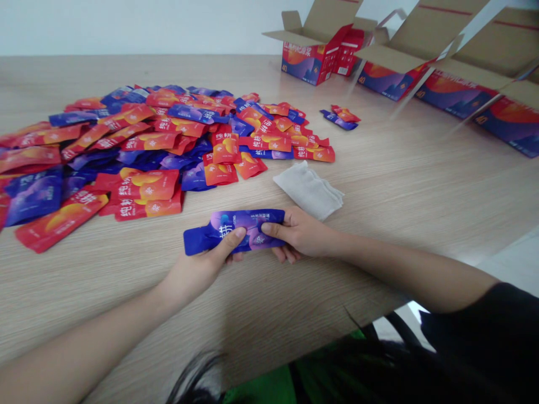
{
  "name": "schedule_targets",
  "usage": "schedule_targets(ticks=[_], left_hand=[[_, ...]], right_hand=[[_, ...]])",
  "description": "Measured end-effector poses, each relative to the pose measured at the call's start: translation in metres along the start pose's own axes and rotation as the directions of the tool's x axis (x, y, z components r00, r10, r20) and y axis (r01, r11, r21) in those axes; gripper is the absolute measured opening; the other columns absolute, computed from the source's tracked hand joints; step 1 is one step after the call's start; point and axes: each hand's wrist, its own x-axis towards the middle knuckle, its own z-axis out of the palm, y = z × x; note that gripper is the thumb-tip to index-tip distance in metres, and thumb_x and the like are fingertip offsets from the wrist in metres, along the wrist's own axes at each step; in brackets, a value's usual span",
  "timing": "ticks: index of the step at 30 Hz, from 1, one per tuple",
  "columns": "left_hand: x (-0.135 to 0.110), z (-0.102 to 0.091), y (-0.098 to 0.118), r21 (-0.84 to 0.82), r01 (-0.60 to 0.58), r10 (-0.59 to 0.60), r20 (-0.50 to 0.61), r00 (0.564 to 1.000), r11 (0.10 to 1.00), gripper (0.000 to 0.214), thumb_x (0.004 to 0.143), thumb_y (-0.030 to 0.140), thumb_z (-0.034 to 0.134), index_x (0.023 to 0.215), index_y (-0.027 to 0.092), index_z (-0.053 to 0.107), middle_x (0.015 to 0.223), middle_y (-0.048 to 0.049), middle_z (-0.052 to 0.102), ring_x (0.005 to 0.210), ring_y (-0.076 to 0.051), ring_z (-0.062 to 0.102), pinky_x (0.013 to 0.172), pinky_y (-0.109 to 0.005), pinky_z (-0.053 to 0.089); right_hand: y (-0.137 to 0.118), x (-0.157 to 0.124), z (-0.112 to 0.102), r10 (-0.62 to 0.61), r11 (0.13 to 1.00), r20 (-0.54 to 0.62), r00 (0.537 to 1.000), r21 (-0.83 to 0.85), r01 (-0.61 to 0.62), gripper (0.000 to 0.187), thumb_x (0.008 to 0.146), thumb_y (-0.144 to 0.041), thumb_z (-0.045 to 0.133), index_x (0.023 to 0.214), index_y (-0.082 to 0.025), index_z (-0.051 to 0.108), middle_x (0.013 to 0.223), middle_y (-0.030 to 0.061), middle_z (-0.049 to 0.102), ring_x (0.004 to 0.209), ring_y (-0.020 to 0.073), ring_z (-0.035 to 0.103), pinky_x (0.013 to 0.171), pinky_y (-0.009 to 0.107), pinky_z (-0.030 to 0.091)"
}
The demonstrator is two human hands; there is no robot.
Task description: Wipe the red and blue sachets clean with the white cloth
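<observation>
My left hand [197, 266] and right hand [301, 233] each pinch one end of a glossy blue-and-purple foil pouch [242, 229], thumbs on top, fingers beneath (whether it touches the table, I cannot tell). It sits over a pale wood-grain table [379, 185], near a loose heap of red and blue pouches [147, 141] and just beside a folded white cloth [309, 189].

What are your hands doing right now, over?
Left hand and right hand both pinching one blue-purple sachet. Folded white cloth close by right hand. Pile of red and blue sachets farther ahead, not touching.
</observation>
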Motion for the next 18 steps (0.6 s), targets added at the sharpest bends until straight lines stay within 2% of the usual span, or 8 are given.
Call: schedule_targets(ticks=[9, 18], left_hand=[[-0.0005, -0.0008, -0.0008, -0.011, -0.012, 0.012, -0.002, 1.000, 1.000, 0.037, 0.076, 0.055, 0.068, 0.061, 0.021, 0.059, 0.054, 0.0024, 0.057, 0.048, -0.011, 0.050, 0.047, -0.022, 0.044], [-0.0005, -0.0014, -0.0050, -0.001, 0.005, -0.005, -0.010, 1.000, 1.000, 0.038, 0.077, 0.054, 0.068, 0.061, 0.021, 0.059, 0.054, 0.0026, 0.057, 0.048, -0.010, 0.049, 0.045, -0.021, 0.042]], right_hand=[[-0.0002, -0.0001, -0.0004, -0.004, 1.000, -0.001, 1.000, 0.001, 0.004, 0.041, 0.093, -0.044, 0.056, 0.064, -0.016, 0.055, 0.047, -0.0039, 0.058, 0.033, 0.0053, 0.047, 0.032, 0.015, 0.036], [-0.0010, -0.0007, -0.0010, 0.008, 1.000, 0.007, 1.000, -0.023, -0.007, 0.047, 0.092, -0.050, 0.056, 0.062, -0.015, 0.056, 0.048, -0.0024, 0.058, 0.034, 0.0057, 0.048, 0.032, 0.015, 0.036]])
